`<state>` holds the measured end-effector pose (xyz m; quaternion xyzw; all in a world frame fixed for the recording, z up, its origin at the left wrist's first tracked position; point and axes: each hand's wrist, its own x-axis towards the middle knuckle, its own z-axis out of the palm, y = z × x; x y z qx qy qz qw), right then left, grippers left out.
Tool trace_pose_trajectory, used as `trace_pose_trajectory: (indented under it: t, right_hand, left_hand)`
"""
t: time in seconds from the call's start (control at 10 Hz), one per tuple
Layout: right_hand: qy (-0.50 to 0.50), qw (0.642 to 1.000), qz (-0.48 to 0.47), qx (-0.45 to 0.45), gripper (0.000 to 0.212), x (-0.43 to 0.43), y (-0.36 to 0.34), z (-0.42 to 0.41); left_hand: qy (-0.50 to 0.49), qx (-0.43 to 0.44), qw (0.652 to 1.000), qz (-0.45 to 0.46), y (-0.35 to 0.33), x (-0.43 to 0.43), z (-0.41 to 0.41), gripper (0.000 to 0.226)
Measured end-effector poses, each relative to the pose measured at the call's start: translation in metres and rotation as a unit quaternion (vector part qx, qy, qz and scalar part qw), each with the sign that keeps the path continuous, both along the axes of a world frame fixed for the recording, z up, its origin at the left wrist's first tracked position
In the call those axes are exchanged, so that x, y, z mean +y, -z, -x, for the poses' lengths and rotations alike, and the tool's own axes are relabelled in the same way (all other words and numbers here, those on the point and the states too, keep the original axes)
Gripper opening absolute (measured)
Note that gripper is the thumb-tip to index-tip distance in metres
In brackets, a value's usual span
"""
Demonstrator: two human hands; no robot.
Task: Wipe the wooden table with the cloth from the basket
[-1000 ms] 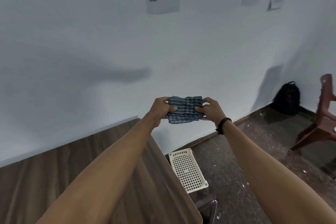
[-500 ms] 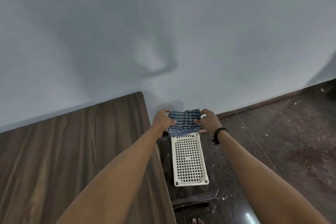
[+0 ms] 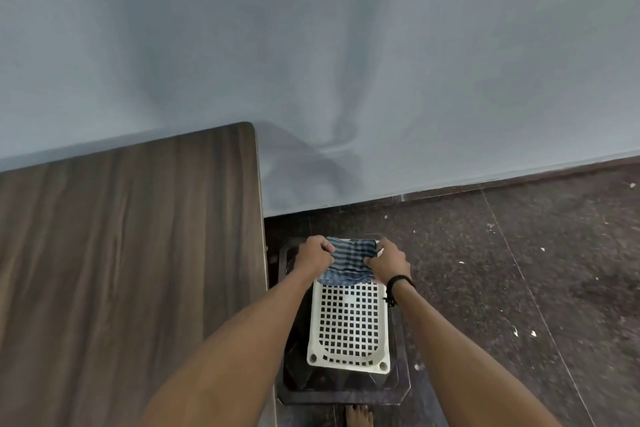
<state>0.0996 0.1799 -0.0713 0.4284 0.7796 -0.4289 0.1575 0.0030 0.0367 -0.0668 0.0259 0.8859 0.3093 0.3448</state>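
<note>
Where the cloth is: we hold the folded blue striped cloth [image 3: 349, 262] over the far end of the basket [image 3: 346, 365], stretched between our 2 hands; we cannot tell whether its lower fold touches the basket.
Left hand: our left hand [image 3: 311, 255] grasps the cloth's left edge, fingers curled round it.
Right hand: our right hand [image 3: 388, 262] pinches the cloth's right edge; a black wristband [image 3: 400, 281] circles that wrist.
Basket: white plastic with square holes in its floor, its long side running away from us; it stands on a dark stool [image 3: 346, 392].
Wooden table: the dark-grained wooden table [image 3: 131, 253] lies to our left, just beside the stool, its far edge against the wall [image 3: 346, 62]; the cloth and our hands are apart from it.
Floor: dark speckled floor [image 3: 519, 270] with pale flecks, right of the stool.
Foot: 1 bare foot [image 3: 360, 418] shows at the bottom edge, just below the stool.
</note>
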Motion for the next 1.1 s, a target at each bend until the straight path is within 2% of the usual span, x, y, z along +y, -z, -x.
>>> trace_pose_trajectory:
  t: [0.2,0.4,0.5,0.7,0.8,1.0,1.1]
  right_hand:
    - [-0.037,0.998,-0.049,-0.028,0.014,0.001,0.049,0.004]
    - [-0.104,0.984,-0.137,-0.047,0.014,0.005,0.062,0.012]
    - [-0.127,0.977,-0.163,-0.055,0.026,0.001,0.062,0.012]
    - [-0.138,0.968,-0.196,-0.077,0.036,0.003,0.064,-0.001]
    - [-0.146,0.964,-0.205,-0.084,0.036,0.004,0.064,0.000]
    - [-0.156,0.960,-0.221,-0.076,0.015,-0.001,0.039,0.011]
    - [-0.153,0.958,-0.241,-0.015,0.023,-0.010,0.011,0.030]
  left_hand:
    - [0.020,-0.047,0.998,0.032,0.055,0.007,-0.002,0.029]
    - [0.056,-0.033,0.996,0.056,0.069,0.012,-0.002,0.028]
    - [0.120,0.031,0.987,0.106,0.063,0.010,-0.003,0.030]
    - [0.255,0.160,0.938,0.173,0.055,0.009,-0.018,0.021]
    - [0.295,0.168,0.912,0.231,0.054,0.009,-0.017,0.031]
    - [0.286,0.168,0.925,0.185,0.024,0.009,-0.011,0.024]
    - [0.275,0.225,0.923,0.150,0.006,0.009,0.004,0.033]
